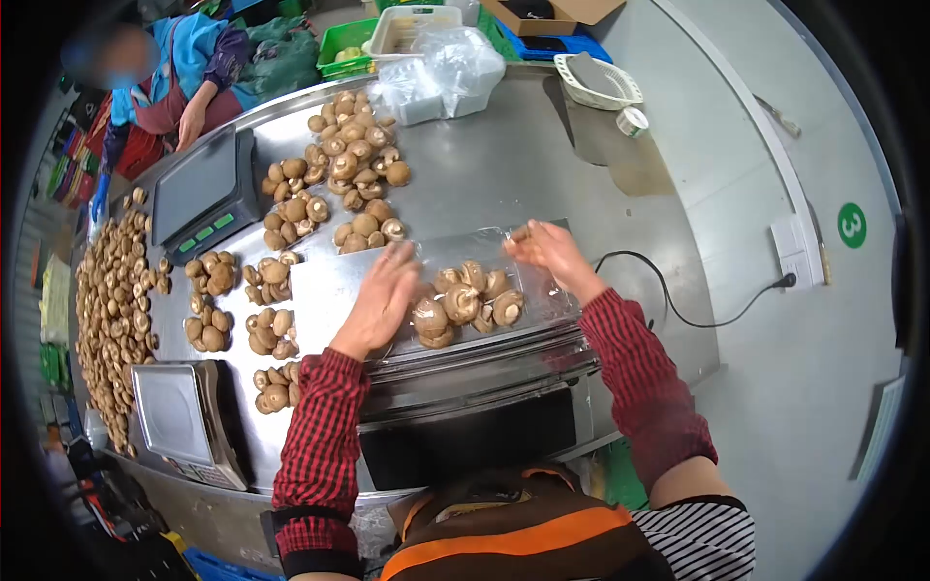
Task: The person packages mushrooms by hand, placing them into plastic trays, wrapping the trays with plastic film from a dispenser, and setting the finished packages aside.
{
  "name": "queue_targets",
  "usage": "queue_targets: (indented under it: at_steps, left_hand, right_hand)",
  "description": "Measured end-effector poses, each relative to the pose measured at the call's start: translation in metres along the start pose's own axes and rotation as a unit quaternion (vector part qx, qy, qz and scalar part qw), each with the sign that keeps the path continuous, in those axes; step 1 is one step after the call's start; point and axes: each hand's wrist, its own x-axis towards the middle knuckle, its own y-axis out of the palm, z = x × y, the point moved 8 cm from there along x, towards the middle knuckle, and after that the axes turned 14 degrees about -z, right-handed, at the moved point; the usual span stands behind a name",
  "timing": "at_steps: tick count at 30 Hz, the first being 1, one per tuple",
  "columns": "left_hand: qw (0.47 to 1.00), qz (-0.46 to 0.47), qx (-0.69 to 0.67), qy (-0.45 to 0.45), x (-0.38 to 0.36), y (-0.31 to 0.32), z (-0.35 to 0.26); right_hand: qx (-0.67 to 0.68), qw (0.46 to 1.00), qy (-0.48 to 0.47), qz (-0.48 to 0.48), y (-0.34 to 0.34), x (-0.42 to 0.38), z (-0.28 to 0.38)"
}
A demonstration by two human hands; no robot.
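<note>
A small heap of brown mushrooms (465, 302) lies under clear plastic film (542, 290) on the flat top of a wrapping machine (484, 373) in front of me. My left hand (380, 300) presses flat on the film at the heap's left side. My right hand (547, 254) is at the heap's far right corner, fingers pinching the film's edge. Both sleeves are red-and-black checked.
Several mushroom piles (349, 160) and a long spread of mushrooms (111, 310) cover the steel table (504, 165). Two scales (199, 189) (184, 416) stand left. Plastic bags (441, 68), a white basket (601, 82) and tape roll (632, 121) lie far. Another person (165, 82) works at the far left.
</note>
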Motion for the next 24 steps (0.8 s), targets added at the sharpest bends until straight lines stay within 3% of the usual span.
queue_targets:
  at_steps: [2,4,6,9,10,11,12,14,15,16,18,19,22,24]
  left_hand:
    - [0.993,0.035,0.092,0.069,-0.015,-0.002,-0.017]
    - [0.994,0.045,0.089,0.054,-0.015,-0.007,-0.038]
    - [0.993,0.059,0.086,0.047,-0.016,-0.009,-0.046]
    - [0.998,0.062,0.022,-0.004,-0.024,-0.013,-0.037]
    - [0.987,0.071,-0.063,-0.129,-0.031,-0.016,-0.014]
    - [0.953,0.081,-0.148,-0.251,-0.043,-0.016,0.006]
    - [0.954,0.079,-0.148,-0.249,-0.048,-0.017,0.013]
    - [0.926,0.065,-0.203,-0.311,-0.059,-0.010,0.037]
    - [0.936,-0.017,-0.222,-0.272,-0.058,0.000,0.050]
    - [0.937,-0.013,-0.223,-0.269,-0.058,0.009,0.051]
    - [0.950,-0.133,-0.114,-0.259,-0.058,0.000,0.056]
    - [0.952,-0.119,-0.114,-0.257,-0.063,0.002,0.044]
    - [0.946,-0.244,-0.117,-0.176,-0.078,-0.026,-0.007]
    - [0.951,-0.191,-0.123,-0.209,-0.106,-0.033,-0.040]
  right_hand:
    - [-0.072,0.997,0.001,0.010,-0.001,-0.018,-0.005]
    - [-0.140,0.988,-0.032,0.063,-0.003,-0.019,0.007]
    - [-0.241,0.955,0.121,0.123,-0.005,-0.036,-0.004]
    - [-0.291,0.944,0.056,0.141,-0.018,-0.037,0.000]
    - [-0.318,0.936,0.027,0.145,-0.024,-0.039,-0.003]
    - [-0.301,0.929,-0.129,0.172,-0.021,-0.048,0.004]
    - [-0.301,0.929,-0.132,0.172,-0.020,-0.056,-0.004]
    - [-0.213,0.966,-0.139,0.052,-0.030,-0.062,-0.004]
    - [-0.195,0.966,-0.169,0.012,-0.031,-0.060,-0.011]
    - [-0.194,0.966,-0.171,0.006,-0.017,-0.071,-0.004]
    - [-0.058,0.994,-0.010,-0.097,-0.012,-0.083,-0.008]
    - [-0.119,0.986,-0.058,-0.106,-0.011,-0.090,0.001]
    - [-0.044,0.993,0.007,-0.112,-0.023,-0.143,0.008]
    - [-0.030,0.991,0.048,-0.119,-0.038,-0.189,-0.002]
